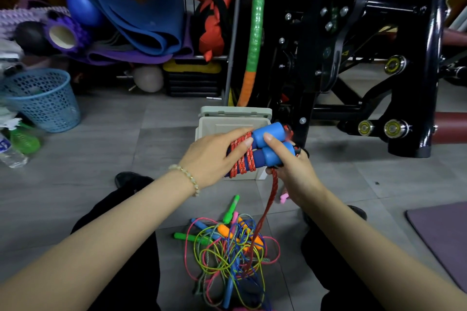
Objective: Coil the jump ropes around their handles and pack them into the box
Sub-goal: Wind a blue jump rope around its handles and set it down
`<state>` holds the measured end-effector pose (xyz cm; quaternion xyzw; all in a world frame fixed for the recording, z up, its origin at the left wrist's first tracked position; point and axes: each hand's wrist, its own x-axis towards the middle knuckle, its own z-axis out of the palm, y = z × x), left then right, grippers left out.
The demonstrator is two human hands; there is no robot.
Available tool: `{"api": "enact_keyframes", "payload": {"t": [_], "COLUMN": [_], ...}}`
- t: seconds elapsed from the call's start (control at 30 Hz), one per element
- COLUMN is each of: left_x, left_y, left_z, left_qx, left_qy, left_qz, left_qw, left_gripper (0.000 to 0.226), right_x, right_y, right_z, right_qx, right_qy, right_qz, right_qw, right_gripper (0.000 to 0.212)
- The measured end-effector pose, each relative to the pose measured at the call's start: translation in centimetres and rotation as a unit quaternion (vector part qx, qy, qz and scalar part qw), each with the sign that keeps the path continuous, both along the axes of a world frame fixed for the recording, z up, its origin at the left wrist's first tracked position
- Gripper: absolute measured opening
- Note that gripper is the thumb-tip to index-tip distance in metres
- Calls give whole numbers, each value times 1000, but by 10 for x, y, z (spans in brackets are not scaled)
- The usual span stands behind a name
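- Nearest us, a pile of ropes lies tangled on the floor between the knees. We judge these thin, light and limp, so they are likely to snag one another when lifted.
- The red rope hangs slack from the right hand into that pile. It looks braided and soft, with no stiffness of its own.
- The right hand grasps the blue handles, thumb on top and fingers curled beneath.
- The left hand is wrapped around the red turns wound on the handles. The handles look like foam, which we judge light and grippy. We advise gripping over the turns, since they will probably loosen if released.
- The box stands open just behind the hands, with its lid tilted back on the far side.
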<state>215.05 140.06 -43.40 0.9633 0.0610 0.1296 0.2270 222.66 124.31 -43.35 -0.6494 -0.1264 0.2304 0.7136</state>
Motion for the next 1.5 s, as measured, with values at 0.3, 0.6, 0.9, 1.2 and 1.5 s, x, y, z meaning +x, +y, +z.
{"api": "enact_keyframes", "payload": {"t": [0.3, 0.6, 0.9, 1.2, 1.5], "left_x": [2, 8, -1, -14, -10], "left_y": [7, 32, 22, 6, 7], "left_z": [11, -3, 11, 6, 12], "left_qx": [-339, -284, -17, 84, 106], "left_qy": [-43, -104, 20, 56, 26], "left_qz": [-77, 108, 89, -20, -26], "left_qw": [937, 947, 996, 995, 994], "left_gripper": [36, 33, 34, 52, 50], "right_x": [7, 1, 3, 14, 22], "right_y": [3, -2, 3, 1, 3], "right_z": [8, -19, 28, 51, 51], "right_qx": [20, -114, -304, -367, -282], "right_qy": [-34, -91, -363, -518, -473], "right_qz": [47, 163, 217, 228, 263], "right_qw": [998, 976, 854, 738, 793], "right_gripper": [23, 26, 21, 23, 15]}}
